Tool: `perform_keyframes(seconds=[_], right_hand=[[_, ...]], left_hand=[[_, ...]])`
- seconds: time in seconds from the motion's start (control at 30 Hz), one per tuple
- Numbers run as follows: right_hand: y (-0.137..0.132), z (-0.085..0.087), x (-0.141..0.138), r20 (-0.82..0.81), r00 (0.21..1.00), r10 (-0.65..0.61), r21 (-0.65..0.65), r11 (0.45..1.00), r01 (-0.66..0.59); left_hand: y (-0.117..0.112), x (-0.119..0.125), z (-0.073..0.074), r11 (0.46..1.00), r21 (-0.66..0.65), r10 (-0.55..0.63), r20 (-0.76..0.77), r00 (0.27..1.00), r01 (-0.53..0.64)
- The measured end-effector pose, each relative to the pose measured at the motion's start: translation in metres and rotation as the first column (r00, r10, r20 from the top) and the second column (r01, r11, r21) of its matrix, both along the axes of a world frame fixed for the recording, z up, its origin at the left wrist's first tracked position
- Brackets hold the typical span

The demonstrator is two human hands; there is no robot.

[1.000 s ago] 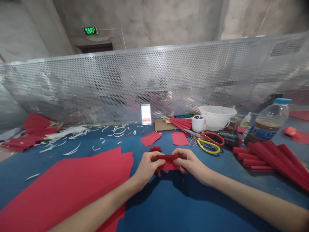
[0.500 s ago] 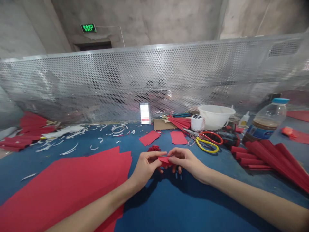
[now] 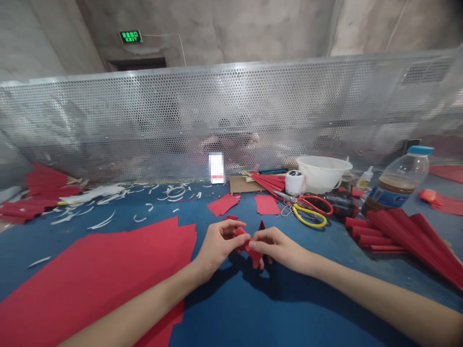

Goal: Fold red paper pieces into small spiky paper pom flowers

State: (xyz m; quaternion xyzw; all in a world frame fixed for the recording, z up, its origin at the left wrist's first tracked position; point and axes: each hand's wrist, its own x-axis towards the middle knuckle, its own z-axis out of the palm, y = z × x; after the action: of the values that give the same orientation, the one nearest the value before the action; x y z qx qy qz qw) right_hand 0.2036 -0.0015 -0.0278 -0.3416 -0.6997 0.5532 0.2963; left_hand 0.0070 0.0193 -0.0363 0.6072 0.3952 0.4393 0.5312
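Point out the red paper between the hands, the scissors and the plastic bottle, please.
Red paper (image 3: 255,256): head view, on its lower tip.
Scissors (image 3: 308,223): head view, on the yellow handle.
Plastic bottle (image 3: 391,196): head view, on the blue label.

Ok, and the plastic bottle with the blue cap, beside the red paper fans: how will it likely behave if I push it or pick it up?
The plastic bottle will probably feel bottom-heavy, because the brown liquid fills only its lower part. It stands upright on a fairly narrow base, so a push near the top could likely tip it. Its round body would then probably roll.
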Motion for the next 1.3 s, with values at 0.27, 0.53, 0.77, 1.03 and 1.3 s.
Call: perform_keyframes(seconds=[0.27, 0.53, 0.77, 1.03, 1.3], right_hand=[[0.005, -0.007, 0.002, -0.083, 0.99, -0.112, -0.019, 0.994, 0.111], [0.002, -0.009, -0.001, -0.121, 0.983, -0.141, -0.04, 0.99, 0.137], [0.005, -0.009, -0.001, -0.132, 0.956, -0.263, 0.051, 0.961, 0.271], [0.005, -0.009, 0.0, -0.155, 0.937, -0.312, 0.028, 0.947, 0.32], [0.006, -0.011, 0.001, -0.153, 0.931, -0.333, 0.046, 0.938, 0.343]], left_hand=[[-0.01, 0.009, 0.006, 0.999, -0.037, 0.025, 0.047, 0.999, -0.023], [-0.02, 0.014, 0.008, 0.997, 0.06, 0.054, -0.086, 0.995, -0.049], [-0.021, 0.01, 0.009, 0.995, 0.067, -0.06, -0.193, 0.979, 0.074], [-0.02, 0.012, 0.007, 0.995, -0.024, -0.096, -0.167, 0.981, 0.094], [-0.019, 0.01, 0.007, 0.994, -0.033, -0.106, -0.181, 0.978, 0.102]])
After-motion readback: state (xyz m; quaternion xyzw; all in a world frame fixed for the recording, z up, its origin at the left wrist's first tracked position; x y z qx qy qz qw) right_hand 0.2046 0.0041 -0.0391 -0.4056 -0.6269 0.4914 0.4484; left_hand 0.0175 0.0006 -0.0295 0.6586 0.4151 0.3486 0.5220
